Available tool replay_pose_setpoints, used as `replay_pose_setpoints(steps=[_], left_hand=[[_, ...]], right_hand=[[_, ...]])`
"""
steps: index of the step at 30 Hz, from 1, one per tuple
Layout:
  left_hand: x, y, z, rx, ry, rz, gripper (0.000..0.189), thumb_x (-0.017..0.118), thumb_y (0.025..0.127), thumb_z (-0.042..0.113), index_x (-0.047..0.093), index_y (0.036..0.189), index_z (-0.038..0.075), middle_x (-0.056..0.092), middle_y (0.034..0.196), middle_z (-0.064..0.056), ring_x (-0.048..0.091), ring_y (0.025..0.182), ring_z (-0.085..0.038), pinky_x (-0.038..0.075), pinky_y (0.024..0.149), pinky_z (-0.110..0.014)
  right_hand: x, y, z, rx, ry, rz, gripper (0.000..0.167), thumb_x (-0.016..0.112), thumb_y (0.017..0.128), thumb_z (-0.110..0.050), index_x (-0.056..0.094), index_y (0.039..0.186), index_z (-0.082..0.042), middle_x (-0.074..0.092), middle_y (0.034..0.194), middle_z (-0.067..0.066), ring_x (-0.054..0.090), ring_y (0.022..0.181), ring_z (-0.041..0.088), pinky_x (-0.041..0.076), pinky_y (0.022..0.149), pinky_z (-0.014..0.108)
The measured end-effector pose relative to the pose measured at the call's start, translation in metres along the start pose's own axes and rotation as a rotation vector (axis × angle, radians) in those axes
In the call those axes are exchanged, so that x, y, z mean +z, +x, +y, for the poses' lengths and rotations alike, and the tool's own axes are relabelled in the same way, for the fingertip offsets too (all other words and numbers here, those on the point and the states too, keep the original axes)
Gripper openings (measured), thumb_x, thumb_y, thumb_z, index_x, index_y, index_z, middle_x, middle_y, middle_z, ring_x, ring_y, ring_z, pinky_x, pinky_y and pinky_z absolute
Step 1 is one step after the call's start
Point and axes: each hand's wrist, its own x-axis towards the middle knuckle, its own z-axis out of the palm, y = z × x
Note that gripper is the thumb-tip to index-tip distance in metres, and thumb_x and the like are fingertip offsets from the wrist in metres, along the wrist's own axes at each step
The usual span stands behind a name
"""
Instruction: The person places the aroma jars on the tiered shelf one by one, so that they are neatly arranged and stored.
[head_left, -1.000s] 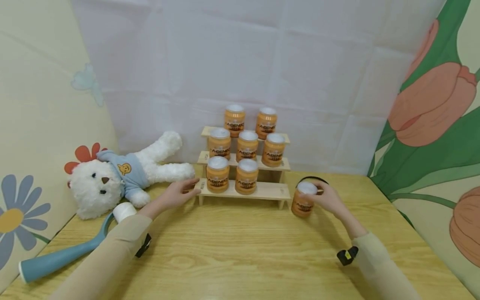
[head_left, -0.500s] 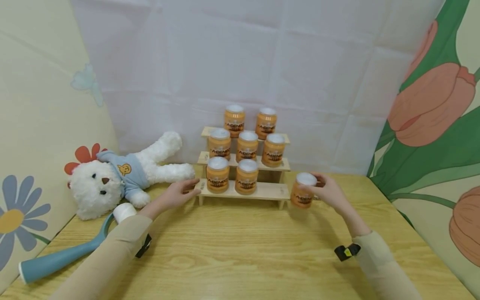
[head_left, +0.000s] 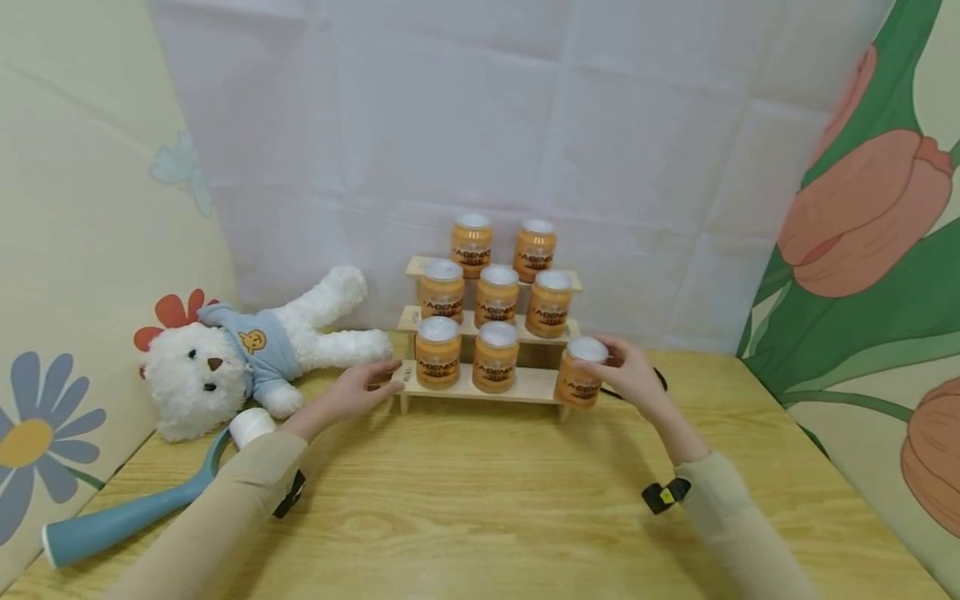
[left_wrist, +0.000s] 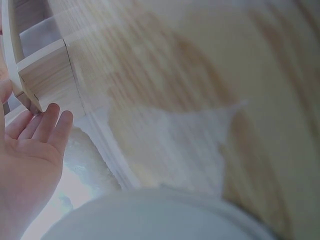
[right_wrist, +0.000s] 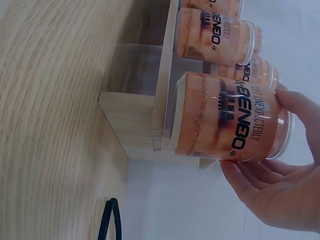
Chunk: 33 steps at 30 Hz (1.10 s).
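Observation:
My right hand [head_left: 633,375] grips an orange printed jar [head_left: 577,379] with a white lid, thumb and fingertips around its upper part. This jar is upright over the right end of the lowest step of a wooden three-step rack [head_left: 536,383]; in the right wrist view its base [right_wrist: 179,117] is right at the board's edge. Two matching jars [head_left: 495,362] stand on that step, three [head_left: 552,308] on the middle one and two [head_left: 536,254] on top. My left hand [head_left: 356,390] touches the rack's left end, its fingers [left_wrist: 52,122] extended at the board's corner.
A white plush toy [head_left: 262,342] in a blue shirt lies left of the rack. A blue-handled tool [head_left: 135,517] with a white roller lies beneath my left forearm. Behind my right hand is a thin black loop [head_left: 662,379] on the wooden table [head_left: 465,500].
My right hand has raised the jar off the table and carried it left, from beside the rack to over the lowest step's right end. The left hand stays at the rack.

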Motion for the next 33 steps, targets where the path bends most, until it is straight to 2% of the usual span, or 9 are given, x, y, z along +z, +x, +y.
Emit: replay_pose_setpoints(steps=[7,11,17,22,33], left_hand=[[0.002,0.001,-0.001,-0.013,-0.002,-0.005,0.060,0.049,0.098,0.035,0.035,0.143,-0.003,0.037,0.145,-0.024,0.044,0.126,-0.042,0.042,0.103,-0.050],[0.002,0.001,0.000,-0.008,0.007,-0.007,0.061,0.049,0.098,0.035,0.036,0.142,-0.004,0.038,0.144,-0.025,0.045,0.126,-0.042,0.042,0.102,-0.050],[0.000,0.001,0.002,-0.005,0.016,0.000,0.060,0.050,0.098,0.034,0.037,0.141,-0.005,0.038,0.143,-0.026,0.045,0.125,-0.043,0.043,0.102,-0.050],[0.000,0.002,0.003,-0.015,0.002,-0.004,0.060,0.051,0.098,0.034,0.037,0.141,-0.005,0.038,0.143,-0.026,0.044,0.126,-0.043,0.043,0.102,-0.050],[0.001,0.001,0.000,-0.027,-0.014,0.009,0.061,0.051,0.097,0.035,0.036,0.143,-0.002,0.038,0.144,-0.024,0.044,0.126,-0.042,0.042,0.103,-0.051]], right_hand=[[0.013,0.010,0.005,-0.045,0.034,-0.004,0.068,0.070,0.086,-0.030,0.041,0.140,-0.003,0.051,0.133,0.019,0.052,0.118,0.034,0.049,0.094,0.045],[0.020,0.013,0.007,-0.037,0.052,0.009,0.070,0.070,0.086,-0.028,0.038,0.141,0.000,0.048,0.135,0.021,0.049,0.121,0.035,0.046,0.098,0.047],[0.029,0.015,0.006,-0.021,0.100,0.014,0.064,0.070,0.086,-0.030,0.042,0.137,-0.005,0.046,0.135,0.018,0.048,0.123,0.034,0.045,0.100,0.047],[0.034,0.017,0.005,0.012,0.099,0.026,0.067,0.070,0.084,-0.038,0.040,0.138,-0.009,0.044,0.134,0.014,0.047,0.124,0.033,0.045,0.100,0.046],[0.042,0.025,0.001,-0.006,0.075,0.057,0.072,0.073,0.082,-0.038,0.040,0.138,-0.005,0.048,0.132,0.016,0.050,0.119,0.032,0.046,0.100,0.043]])
